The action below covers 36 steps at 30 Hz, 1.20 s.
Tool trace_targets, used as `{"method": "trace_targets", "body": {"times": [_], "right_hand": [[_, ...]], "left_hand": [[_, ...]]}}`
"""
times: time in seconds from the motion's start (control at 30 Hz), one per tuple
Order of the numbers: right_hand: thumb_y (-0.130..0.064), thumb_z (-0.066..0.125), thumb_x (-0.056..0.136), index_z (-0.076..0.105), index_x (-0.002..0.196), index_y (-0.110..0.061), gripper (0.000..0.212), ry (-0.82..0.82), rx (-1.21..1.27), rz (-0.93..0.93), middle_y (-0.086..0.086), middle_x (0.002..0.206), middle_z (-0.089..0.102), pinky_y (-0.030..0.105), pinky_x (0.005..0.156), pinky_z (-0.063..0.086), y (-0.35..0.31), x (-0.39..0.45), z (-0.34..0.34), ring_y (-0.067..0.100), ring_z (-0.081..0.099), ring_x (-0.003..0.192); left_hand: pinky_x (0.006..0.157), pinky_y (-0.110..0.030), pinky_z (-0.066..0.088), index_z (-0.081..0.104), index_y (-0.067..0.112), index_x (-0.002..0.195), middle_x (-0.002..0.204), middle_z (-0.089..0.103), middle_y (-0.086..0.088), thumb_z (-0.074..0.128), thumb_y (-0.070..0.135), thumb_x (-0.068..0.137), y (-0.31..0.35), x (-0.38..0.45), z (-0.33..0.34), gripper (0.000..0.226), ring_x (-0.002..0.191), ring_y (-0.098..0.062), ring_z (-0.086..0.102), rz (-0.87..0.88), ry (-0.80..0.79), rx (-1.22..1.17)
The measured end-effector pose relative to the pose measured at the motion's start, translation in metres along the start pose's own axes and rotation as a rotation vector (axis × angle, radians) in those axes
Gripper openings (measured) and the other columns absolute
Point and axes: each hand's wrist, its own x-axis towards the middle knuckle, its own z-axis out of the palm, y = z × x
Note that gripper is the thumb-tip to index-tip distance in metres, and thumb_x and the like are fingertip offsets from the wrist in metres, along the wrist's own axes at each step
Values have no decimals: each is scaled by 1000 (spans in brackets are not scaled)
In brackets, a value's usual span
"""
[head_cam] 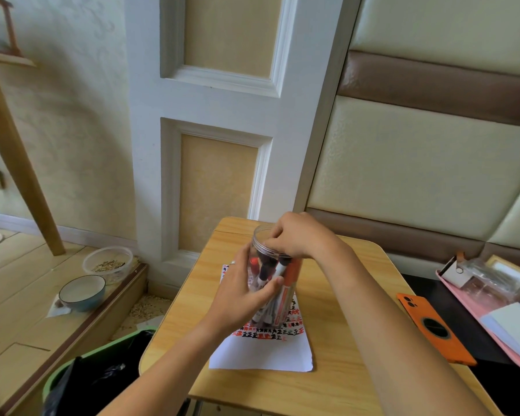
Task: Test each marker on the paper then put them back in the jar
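A clear plastic jar [260, 235] full of several markers [290, 283] with red, black and white parts stands tilted on a white sheet of paper [261, 352] on the small wooden table [342, 370]. The paper carries rows of red, blue and black test marks. My left hand [240, 292] wraps around the jar's side and holds it. My right hand [297, 235] sits over the jar's open mouth with fingers curled down into it; what they pinch is hidden.
An orange phone [433, 328] lies at the table's right edge, with a pink tray [490, 313] of papers and packets beyond it. On the floor at left stand a green bin [99, 373] with a black bag, a blue bowl [81, 292] and a clear tub [107, 262].
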Motion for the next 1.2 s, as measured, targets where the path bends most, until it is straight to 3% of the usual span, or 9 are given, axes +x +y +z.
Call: {"method": "trace_targets", "body": {"times": [0.23,0.3,0.47,0.57,0.77,0.93,1.03,1.13,1.2], "right_hand": [[-50,59,99,69,71,-18,43,215,182,-144,1,73,65,30,56,40,4,-5,4,15,59,69],[-55,54,100,69,66,-22,50,158,162,-196,-3,63,62,28,54,37,7,-11,5,12,56,61],[-51,57,100,72,84,-27,33,191,260,-295,-15,68,68,30,70,54,16,-20,17,0,63,68],[-42,62,100,62,75,-33,26,332,308,-405,-16,72,63,17,65,42,21,-22,20,-1,59,74],[-52,63,95,69,64,-22,44,232,183,-405,1,62,63,40,62,48,39,-25,32,14,58,62],[-47,67,91,72,97,-20,28,503,303,-534,-9,105,67,29,88,51,48,-28,41,7,63,103],[-53,73,85,58,126,-20,54,675,446,-407,-9,130,55,24,98,46,68,-35,62,11,53,127],[-63,78,77,37,146,-33,86,467,592,-219,-17,144,46,27,105,46,86,-45,90,0,44,135],[-57,82,78,33,148,-41,87,324,637,-158,-23,141,50,33,106,50,91,-50,104,-9,47,130]], "left_hand": [[95,-44,54,37,34,147,125,64,17,70,64,82,-3,2,0,79,116,-6,62,-5,-16,3],[95,-45,54,37,34,146,126,65,13,70,64,83,-5,3,1,78,115,-7,63,-2,-26,1],[91,-47,54,42,31,140,109,69,10,74,48,85,-8,5,2,66,105,-11,67,8,-20,-10],[93,-43,54,38,34,146,113,69,10,74,47,85,-8,4,2,72,108,-11,67,19,-24,-38],[84,-29,51,46,28,132,101,69,10,77,29,91,-8,4,3,52,98,-12,68,57,-35,-44],[93,-15,47,18,27,157,120,62,14,81,35,85,-7,3,3,96,114,-5,61,81,-83,-3],[97,-14,45,18,29,155,130,51,16,87,35,78,-12,3,-1,103,119,-3,56,97,-107,62],[100,-19,49,19,34,152,132,53,14,89,43,74,-15,7,-6,105,118,0,57,66,-131,45],[99,-15,48,20,35,151,129,58,14,90,45,73,-14,7,-7,105,118,1,58,42,-148,31]]}}
